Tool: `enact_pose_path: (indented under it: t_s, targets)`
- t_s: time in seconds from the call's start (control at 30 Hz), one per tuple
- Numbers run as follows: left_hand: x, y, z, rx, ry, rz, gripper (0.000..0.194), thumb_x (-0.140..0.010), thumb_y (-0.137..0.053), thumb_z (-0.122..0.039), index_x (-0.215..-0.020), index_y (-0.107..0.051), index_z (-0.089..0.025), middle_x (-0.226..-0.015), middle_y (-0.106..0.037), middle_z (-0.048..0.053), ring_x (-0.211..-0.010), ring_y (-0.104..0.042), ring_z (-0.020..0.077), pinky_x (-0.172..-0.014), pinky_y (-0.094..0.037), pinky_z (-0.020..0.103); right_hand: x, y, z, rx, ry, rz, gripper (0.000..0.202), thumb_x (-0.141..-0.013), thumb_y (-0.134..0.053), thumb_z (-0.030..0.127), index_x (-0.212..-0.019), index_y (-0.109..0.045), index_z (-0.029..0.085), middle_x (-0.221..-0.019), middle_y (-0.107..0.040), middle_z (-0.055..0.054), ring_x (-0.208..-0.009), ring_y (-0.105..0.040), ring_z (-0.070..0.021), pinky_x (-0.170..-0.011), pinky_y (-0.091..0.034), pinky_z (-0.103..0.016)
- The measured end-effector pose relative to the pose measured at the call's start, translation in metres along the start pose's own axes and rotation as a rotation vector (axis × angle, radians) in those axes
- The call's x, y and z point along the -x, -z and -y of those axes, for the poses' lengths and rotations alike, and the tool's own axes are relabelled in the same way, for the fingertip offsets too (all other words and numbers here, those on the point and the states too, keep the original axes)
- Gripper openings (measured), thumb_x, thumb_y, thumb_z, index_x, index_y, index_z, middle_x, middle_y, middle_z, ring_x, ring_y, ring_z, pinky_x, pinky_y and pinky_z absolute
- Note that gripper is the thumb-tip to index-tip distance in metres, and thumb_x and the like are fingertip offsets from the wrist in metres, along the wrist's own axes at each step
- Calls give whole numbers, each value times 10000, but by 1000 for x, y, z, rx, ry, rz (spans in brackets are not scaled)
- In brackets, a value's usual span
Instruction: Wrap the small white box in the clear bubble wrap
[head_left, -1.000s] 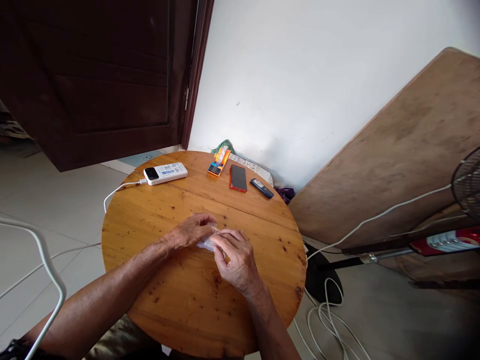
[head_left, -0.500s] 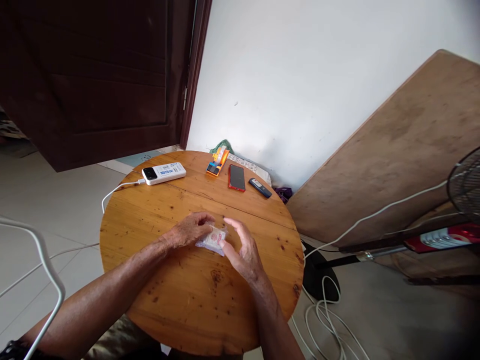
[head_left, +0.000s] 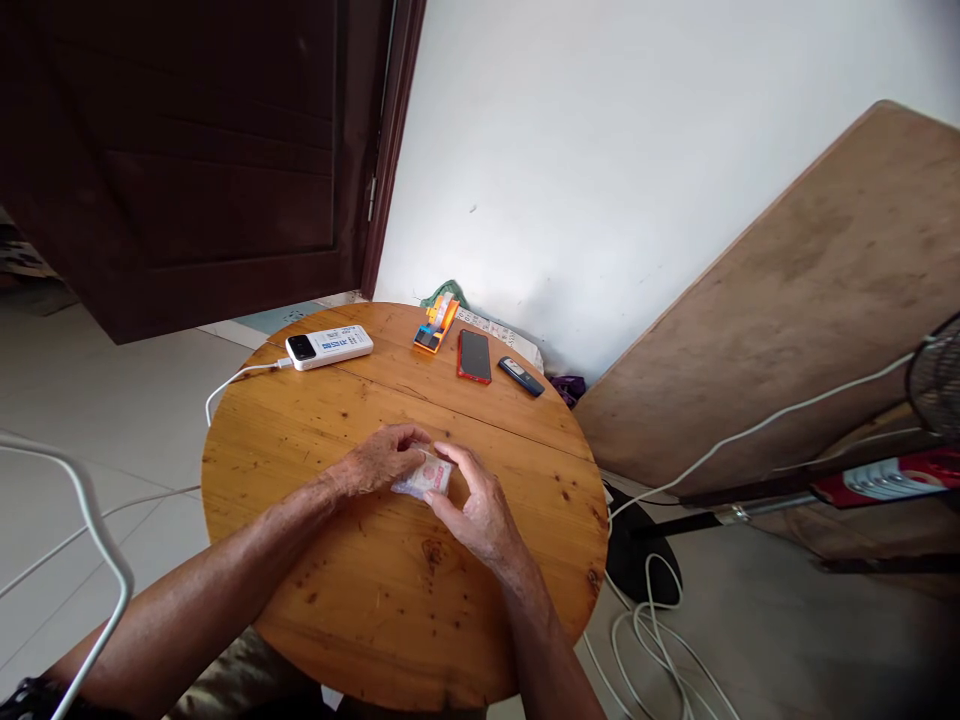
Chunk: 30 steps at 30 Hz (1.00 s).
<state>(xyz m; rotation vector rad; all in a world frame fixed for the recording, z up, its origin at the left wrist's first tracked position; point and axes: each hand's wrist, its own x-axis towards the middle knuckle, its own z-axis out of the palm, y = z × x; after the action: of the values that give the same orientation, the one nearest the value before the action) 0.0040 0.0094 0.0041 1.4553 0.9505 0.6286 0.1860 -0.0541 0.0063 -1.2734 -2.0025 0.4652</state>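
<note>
We note the small plastic packet (head_left: 425, 476) at the table's (head_left: 337, 600) middle, pinched between left hand (head_left: 384, 458) and right hand (head_left: 472, 505). Slick film may slip; contents cannot be identified.

A home room: tiled floor (head_left: 112, 400), wooden door (head_left: 187, 150) (dark), round table (head_left: 360, 600) with phones.

Round table (head_left: 352, 600) by the wall, hands meeting mid-table
Packet (head_left: 424, 477) lies on the table between left hand (head_left: 379, 462) and right hand (head_left: 472, 505), both touching it. Along the far edge, left to right: power bank (head_left: 329, 347), tape dispenser (head_left: 436, 326), phone (head_left: 474, 356), small handset (head_left: 522, 376). Board (head_left: 787, 290) leans on the wall to the right, fan (head_left: 934, 385) beyond it
</note>
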Motion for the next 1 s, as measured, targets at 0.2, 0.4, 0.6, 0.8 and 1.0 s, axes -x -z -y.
enact_pose_path:
  t_s: [0.2, 0.4, 0.6, 0.8, 1.0]
  targets:
    - [-1, 2, 2, -29, -5, -15, 413, -684, -550, -348, -1017, -672, -136, -803, -650, 23, -670, -539, 146, -571, -405, 237, 0, 0, 2, 65, 53, -48, 559, -749, -667, 153, -1284, -548, 258, -1244, -648, -85, -1138, -605, -265, -988, -479, -427]
    - [-2, 3, 6, -72, -17, -18, 395, -705, -537, -322, -1026, -685, -145, -790, -652, 16, -669, -539, 147, -565, -393, 236, 0, 7, 6, 91, 86, -126, 406, -803, -607, 191, -1205, -582, 248, -1099, -694, -72, -1031, -633, -260, -926, -484, -427]
    - [-2, 2, 5, -79, -27, -33, 373, -694, -540, -339, -986, -667, -143, -786, -633, 21, -684, -529, 152, -576, -401, 238, -1, 6, 6, 151, 162, -146, 353, -805, -561, 153, -1144, -602, 242, -1049, -711, -63, -1015, -637, -258, -899, -470, -431]
    - [-3, 2, 6, -80, -6, -48, 402, -665, -535, -356, -991, -645, -147, -804, -627, 24, -709, -532, 159, -589, -411, 239, -1, 5, 9, 241, 235, -182, 313, -825, -541, 151, -1118, -624, 220, -1023, -721, -81, -987, -650, -265, -858, -481, -443]
    - [-3, 2, 6, -99, -13, -61, 413, -662, -537, -376, -983, -647, -141, -799, -623, 31, -709, -528, 167, -591, -421, 249, -1, 5, 9, 190, 229, -186, 275, -834, -537, 142, -1071, -637, 241, -966, -731, -61, -976, -666, -255, -857, -489, -429]
